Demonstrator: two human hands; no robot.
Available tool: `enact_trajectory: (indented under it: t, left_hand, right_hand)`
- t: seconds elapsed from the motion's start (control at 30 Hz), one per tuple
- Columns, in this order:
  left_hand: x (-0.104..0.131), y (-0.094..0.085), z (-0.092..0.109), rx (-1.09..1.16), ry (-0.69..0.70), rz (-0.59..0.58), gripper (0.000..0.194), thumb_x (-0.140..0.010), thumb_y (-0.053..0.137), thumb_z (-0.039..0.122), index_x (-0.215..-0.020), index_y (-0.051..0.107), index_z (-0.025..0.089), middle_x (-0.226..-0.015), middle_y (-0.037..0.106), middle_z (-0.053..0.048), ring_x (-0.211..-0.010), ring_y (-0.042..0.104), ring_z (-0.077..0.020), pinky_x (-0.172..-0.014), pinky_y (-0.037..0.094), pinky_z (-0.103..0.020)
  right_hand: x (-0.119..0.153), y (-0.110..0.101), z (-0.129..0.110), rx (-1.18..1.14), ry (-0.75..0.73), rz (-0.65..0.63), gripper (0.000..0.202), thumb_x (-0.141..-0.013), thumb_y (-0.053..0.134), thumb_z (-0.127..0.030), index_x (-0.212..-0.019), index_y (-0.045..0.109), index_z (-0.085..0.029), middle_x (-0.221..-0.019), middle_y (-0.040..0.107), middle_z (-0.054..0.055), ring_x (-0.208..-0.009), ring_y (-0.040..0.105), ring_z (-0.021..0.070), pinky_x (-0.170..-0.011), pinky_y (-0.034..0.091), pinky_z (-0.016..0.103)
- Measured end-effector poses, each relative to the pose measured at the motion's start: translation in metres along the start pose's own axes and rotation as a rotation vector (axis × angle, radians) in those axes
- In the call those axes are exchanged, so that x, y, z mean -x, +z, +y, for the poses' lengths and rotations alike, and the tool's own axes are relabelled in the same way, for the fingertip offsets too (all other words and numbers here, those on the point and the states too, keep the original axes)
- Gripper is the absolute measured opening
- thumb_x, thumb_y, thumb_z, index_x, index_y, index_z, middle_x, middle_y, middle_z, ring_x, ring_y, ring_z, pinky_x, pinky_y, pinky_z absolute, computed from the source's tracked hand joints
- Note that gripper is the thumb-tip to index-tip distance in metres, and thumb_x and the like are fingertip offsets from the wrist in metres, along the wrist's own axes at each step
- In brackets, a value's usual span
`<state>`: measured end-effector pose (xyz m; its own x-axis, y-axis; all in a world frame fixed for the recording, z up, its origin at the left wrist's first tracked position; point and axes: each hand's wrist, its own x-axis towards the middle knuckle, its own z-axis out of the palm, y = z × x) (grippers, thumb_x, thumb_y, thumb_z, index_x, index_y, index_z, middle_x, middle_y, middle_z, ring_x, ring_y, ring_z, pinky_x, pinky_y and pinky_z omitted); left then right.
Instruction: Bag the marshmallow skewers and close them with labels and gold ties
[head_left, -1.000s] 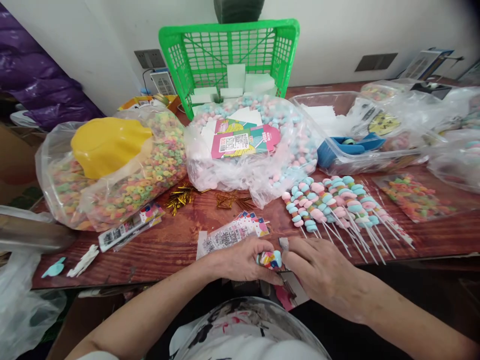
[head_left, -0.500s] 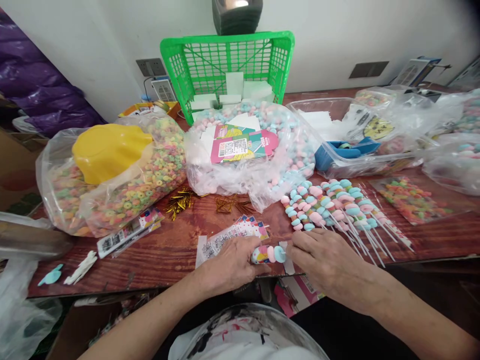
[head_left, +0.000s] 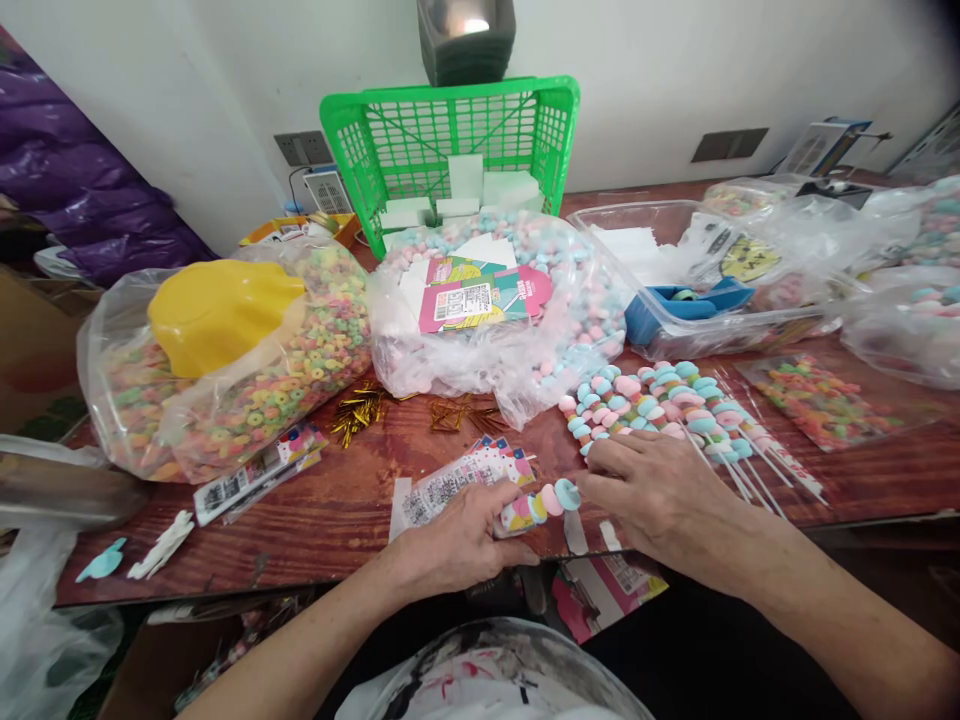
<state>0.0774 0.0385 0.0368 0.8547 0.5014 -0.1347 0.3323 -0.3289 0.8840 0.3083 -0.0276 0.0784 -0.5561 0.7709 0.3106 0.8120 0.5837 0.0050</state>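
A candy skewer (head_left: 553, 499) of pink, blue and yellow pieces is partly inside a printed clear sleeve (head_left: 516, 514). My left hand (head_left: 457, 535) is closed around the sleeve and the covered part of the skewer. At the skewer's outer end, beside the last blue piece, the fingers of my right hand (head_left: 652, 490) are pinched together; the stick between them is mostly hidden. More printed sleeves (head_left: 442, 490) lie fanned on the table just behind my left hand. Beyond my right hand lies a pile of candy skewers (head_left: 679, 400) with white sticks.
A bag of ring-shaped candy (head_left: 322, 340) with a yellow scoop (head_left: 225, 315) stands left. Behind are a marshmallow bag (head_left: 585, 290) topped with printed cards (head_left: 484, 295) and a green basket (head_left: 450, 92). Gold twist ties (head_left: 356, 410) lie mid-table; a clear tub (head_left: 780, 325) sits right.
The skewer's free end has tilted up and slightly away from me. My right hand has shifted a little right and up, now covering some of the piled sticks.
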Motion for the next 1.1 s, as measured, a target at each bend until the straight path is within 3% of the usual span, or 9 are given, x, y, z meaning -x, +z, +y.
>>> enact_trajectory:
  t: [0.13, 0.33, 0.47, 0.57, 0.63, 0.73, 0.9, 1.03, 1.1]
  left_hand:
    - [-0.001, 0.0, 0.002, 0.16, -0.034, -0.064, 0.032, -0.072, 0.077, 0.032, -0.097, 0.063, 0.018, -0.081, 0.055, 0.006, -0.075, 0.046, -0.0116, -0.068, 0.037, -0.02]
    - [-0.013, 0.012, 0.006, 0.411, -0.036, -0.155, 0.041, -0.066, 0.081, 0.035, -0.096, 0.062, 0.015, -0.088, 0.057, 0.002, -0.079, 0.05, -0.0135, -0.072, 0.042, -0.023]
    - [-0.014, 0.012, 0.008, 0.571, -0.007, -0.117, 0.044, -0.064, 0.082, 0.035, -0.098, 0.063, 0.016, -0.084, 0.055, 0.004, -0.078, 0.049, -0.0113, -0.073, 0.041, -0.021]
    - [-0.008, 0.008, 0.005, 0.724, -0.137, -0.093, 0.04, -0.073, 0.075, 0.047, -0.095, 0.064, 0.015, -0.073, 0.052, 0.004, -0.063, 0.045, -0.0068, -0.057, 0.036, -0.018]
    - [-0.005, 0.007, 0.002, 0.795, -0.236, 0.017, 0.041, -0.077, 0.069, 0.053, -0.091, 0.066, 0.014, -0.067, 0.053, 0.003, -0.055, 0.043, -0.0051, -0.051, 0.032, -0.017]
    - [-0.006, 0.011, 0.0, 0.862, -0.296, 0.215, 0.042, -0.071, 0.074, 0.053, -0.083, 0.068, 0.012, -0.06, 0.053, 0.003, -0.046, 0.041, -0.0045, -0.044, 0.028, -0.018]
    - [-0.011, 0.018, 0.0, 0.792, -0.128, 0.459, 0.034, -0.069, 0.077, 0.045, -0.067, 0.07, 0.012, -0.056, 0.049, 0.003, -0.046, 0.037, -0.0041, -0.044, 0.029, -0.019]
    - [-0.011, 0.013, -0.002, 0.728, -0.023, 0.712, 0.024, -0.078, 0.072, 0.04, -0.077, 0.074, 0.016, -0.066, 0.055, 0.001, -0.052, 0.042, -0.0061, -0.047, 0.033, -0.02]
    - [-0.01, 0.01, -0.001, 0.638, 0.067, 0.788, 0.019, -0.081, 0.07, 0.036, -0.077, 0.075, 0.018, -0.072, 0.057, 0.0, -0.062, 0.048, -0.0085, -0.055, 0.039, -0.021]
  right_hand:
    - [0.0, 0.002, -0.004, -0.041, -0.079, -0.003, 0.017, -0.085, 0.049, -0.005, -0.082, 0.059, -0.019, -0.08, 0.053, 0.003, -0.072, 0.043, 0.017, -0.065, 0.028, 0.031]
    - [-0.009, 0.006, -0.02, -0.072, -0.181, -0.16, 0.008, -0.085, 0.06, -0.013, -0.091, 0.059, -0.017, -0.087, 0.055, 0.004, -0.078, 0.045, 0.0185, -0.071, 0.035, 0.033]
    - [-0.014, 0.006, -0.019, -0.183, -0.126, -0.191, 0.012, -0.083, 0.057, -0.007, -0.088, 0.06, -0.017, -0.09, 0.057, 0.005, -0.083, 0.049, 0.0191, -0.074, 0.038, 0.032]
    - [-0.015, 0.0, -0.01, -0.223, -0.024, -0.077, 0.023, -0.08, 0.05, -0.001, -0.086, 0.063, -0.019, -0.088, 0.058, 0.005, -0.08, 0.051, 0.0183, -0.072, 0.038, 0.032]
    - [-0.015, -0.003, -0.004, -0.256, 0.018, 0.034, 0.029, -0.082, 0.045, 0.0, -0.093, 0.064, -0.019, -0.086, 0.059, 0.005, -0.077, 0.052, 0.0171, -0.068, 0.039, 0.03]
    - [-0.016, 0.001, -0.005, -0.364, 0.035, 0.149, 0.031, -0.085, 0.041, -0.001, -0.1, 0.062, -0.017, -0.082, 0.061, 0.004, -0.073, 0.054, 0.0145, -0.063, 0.04, 0.025]
    - [-0.026, 0.026, -0.025, -0.435, 0.091, 0.268, 0.029, -0.086, 0.039, -0.001, -0.092, 0.062, -0.016, -0.072, 0.06, 0.002, -0.066, 0.054, 0.0136, -0.059, 0.041, 0.025]
    - [-0.032, 0.042, -0.046, -0.72, 0.511, 0.555, 0.028, -0.091, 0.054, -0.017, -0.119, 0.056, -0.021, -0.095, 0.064, 0.004, -0.078, 0.06, 0.0141, -0.066, 0.049, 0.026]
    - [-0.034, 0.05, -0.057, -0.839, 0.651, 0.628, 0.032, -0.087, 0.062, -0.023, -0.119, 0.057, -0.023, -0.096, 0.062, 0.003, -0.075, 0.059, 0.0134, -0.063, 0.05, 0.025]
